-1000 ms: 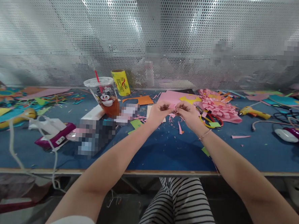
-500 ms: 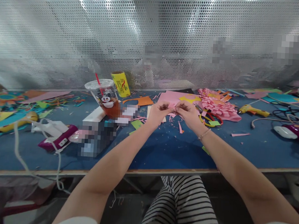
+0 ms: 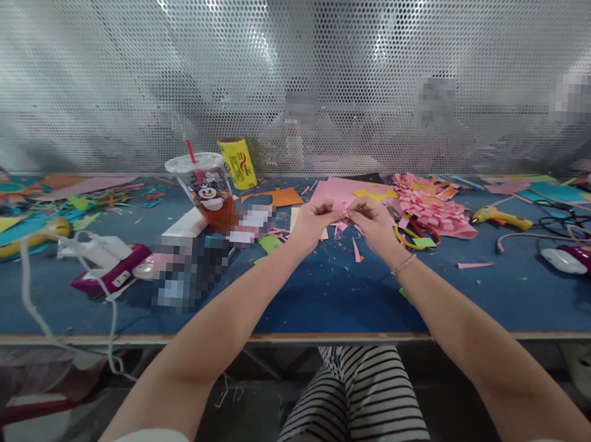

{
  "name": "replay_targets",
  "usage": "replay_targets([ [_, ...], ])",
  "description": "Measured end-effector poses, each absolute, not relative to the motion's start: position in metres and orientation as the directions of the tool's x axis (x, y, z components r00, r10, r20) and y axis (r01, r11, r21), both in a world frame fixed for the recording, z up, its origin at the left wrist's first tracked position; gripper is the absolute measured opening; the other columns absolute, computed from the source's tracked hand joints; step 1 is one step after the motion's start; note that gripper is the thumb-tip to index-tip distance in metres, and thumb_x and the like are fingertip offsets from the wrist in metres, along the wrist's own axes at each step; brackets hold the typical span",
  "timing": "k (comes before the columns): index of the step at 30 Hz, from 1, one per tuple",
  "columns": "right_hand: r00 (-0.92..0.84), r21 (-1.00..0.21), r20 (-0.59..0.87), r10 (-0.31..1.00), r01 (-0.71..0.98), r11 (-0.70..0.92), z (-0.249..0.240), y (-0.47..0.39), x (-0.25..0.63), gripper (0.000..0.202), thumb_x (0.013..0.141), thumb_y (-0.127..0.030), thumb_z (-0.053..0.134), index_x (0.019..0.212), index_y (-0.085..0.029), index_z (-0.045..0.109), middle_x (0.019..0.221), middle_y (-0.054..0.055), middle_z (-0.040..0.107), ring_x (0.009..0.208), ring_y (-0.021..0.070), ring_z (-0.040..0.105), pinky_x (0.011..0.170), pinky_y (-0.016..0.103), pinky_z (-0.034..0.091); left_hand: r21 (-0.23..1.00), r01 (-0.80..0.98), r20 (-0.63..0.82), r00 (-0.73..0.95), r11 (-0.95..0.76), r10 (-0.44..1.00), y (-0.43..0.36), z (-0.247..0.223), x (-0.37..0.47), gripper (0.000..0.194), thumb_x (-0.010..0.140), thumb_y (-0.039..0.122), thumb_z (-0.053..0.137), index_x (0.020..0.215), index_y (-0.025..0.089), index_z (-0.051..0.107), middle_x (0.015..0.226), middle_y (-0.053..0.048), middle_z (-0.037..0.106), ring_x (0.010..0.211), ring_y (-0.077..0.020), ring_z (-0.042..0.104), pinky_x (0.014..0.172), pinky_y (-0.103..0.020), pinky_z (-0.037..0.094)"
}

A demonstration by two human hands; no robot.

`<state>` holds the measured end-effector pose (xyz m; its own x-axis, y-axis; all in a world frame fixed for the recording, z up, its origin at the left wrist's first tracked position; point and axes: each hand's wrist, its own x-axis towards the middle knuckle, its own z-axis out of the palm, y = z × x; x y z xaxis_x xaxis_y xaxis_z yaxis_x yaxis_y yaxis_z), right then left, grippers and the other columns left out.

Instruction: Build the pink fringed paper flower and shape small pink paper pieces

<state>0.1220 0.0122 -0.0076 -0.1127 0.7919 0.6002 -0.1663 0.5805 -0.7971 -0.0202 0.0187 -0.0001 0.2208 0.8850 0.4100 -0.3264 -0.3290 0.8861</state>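
Observation:
Over the blue table, my left hand point(image 3: 317, 223) and my right hand point(image 3: 370, 222) meet at the fingertips. Between them they pinch a small piece of pink paper point(image 3: 341, 209). Behind the hands lies a pink sheet point(image 3: 333, 188) with a yellow paper piece point(image 3: 375, 192) on it. Just right of my right hand are scissors point(image 3: 419, 232) with red and yellow handles, beside fringed pink paper flowers point(image 3: 429, 206). Thin pink scraps point(image 3: 356, 251) are scattered below the fingers.
A cup of brown drink point(image 3: 211, 196) with a red straw stands left, near a yellow roll point(image 3: 239, 164). Yellow glue guns point(image 3: 503, 218) lie at both sides, with purple power strips point(image 3: 115, 271) and cords. A perforated metal panel point(image 3: 345, 70) rises behind the table point(image 3: 340, 304).
The camera view has shifted slightly, moving the objects on the left a little leftward. Both hands keep nearly the same place and pinch, with small finger movements on the pink paper.

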Motion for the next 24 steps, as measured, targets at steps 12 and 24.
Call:
replay_targets([
  [12,-0.102,-0.809,0.585,0.805,-0.144,0.570,-0.0066,0.0110,0.1212,0.006,0.073,-0.022,0.056,0.073,-0.019,0.051,0.066,-0.004,0.051,0.059,0.0084,0.053,0.059,0.024,0.045,0.903,-0.354,0.333,0.215,-0.244,0.918,0.0121,0.0073,-0.0211,0.021,0.057,0.029,0.074,0.069,0.013,0.067,0.065,-0.001,0.064,0.062,-0.0098,0.060,0.072,-0.029,0.049],
  [24,-0.080,-0.816,0.578,0.812,-0.090,0.571,-0.0013,0.0069,0.1210,0.005,0.071,-0.021,0.055,0.071,-0.019,0.050,0.064,-0.004,0.049,0.057,0.0085,0.051,0.056,0.024,0.044,0.916,-0.267,0.369,0.272,-0.298,0.889,0.0161,0.0042,-0.0241,0.020,0.059,0.027,0.074,0.070,0.012,0.067,0.065,-0.002,0.063,0.064,-0.0113,0.060,0.070,-0.029,0.050],
])
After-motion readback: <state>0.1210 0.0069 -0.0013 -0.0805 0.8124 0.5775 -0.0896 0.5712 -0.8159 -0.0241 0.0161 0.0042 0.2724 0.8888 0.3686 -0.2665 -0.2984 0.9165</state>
